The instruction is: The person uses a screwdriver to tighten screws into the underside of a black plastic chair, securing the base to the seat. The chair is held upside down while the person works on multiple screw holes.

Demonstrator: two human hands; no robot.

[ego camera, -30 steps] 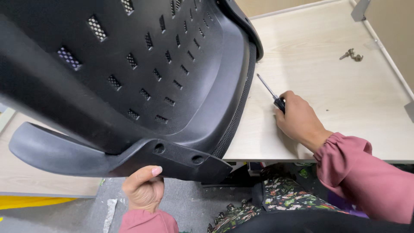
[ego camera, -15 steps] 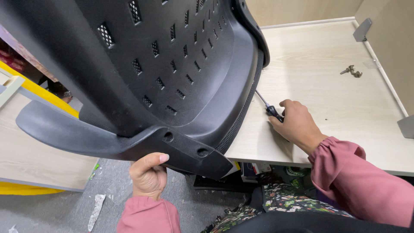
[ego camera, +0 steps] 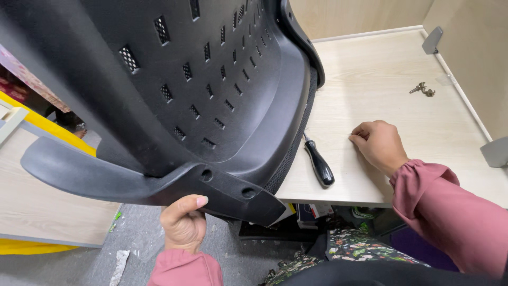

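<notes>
A large black plastic chair back (ego camera: 211, 95) with slotted holes fills the upper left, tilted over the edge of a light wooden desk (ego camera: 386, 69). My left hand (ego camera: 182, 222) grips its lower curved bar from underneath, thumb up against the plastic. My right hand (ego camera: 378, 143) rests on the desk with its fingers curled, holding nothing. A black-handled screwdriver (ego camera: 319, 161) lies on the desk between the chair back and my right hand, a short way from my fingers. Both sleeves are pink.
A small metal key or fitting (ego camera: 423, 89) lies at the far right of the desk. Grey metal brackets (ego camera: 433, 39) sit on the desk's side wall. A pale wooden panel (ego camera: 47, 212) with yellow parts stands at the left, above grey floor.
My right hand has let go of the screwdriver, which now lies on the desk, and the hand has moved to its right. The chair back has shifted slightly in view.
</notes>
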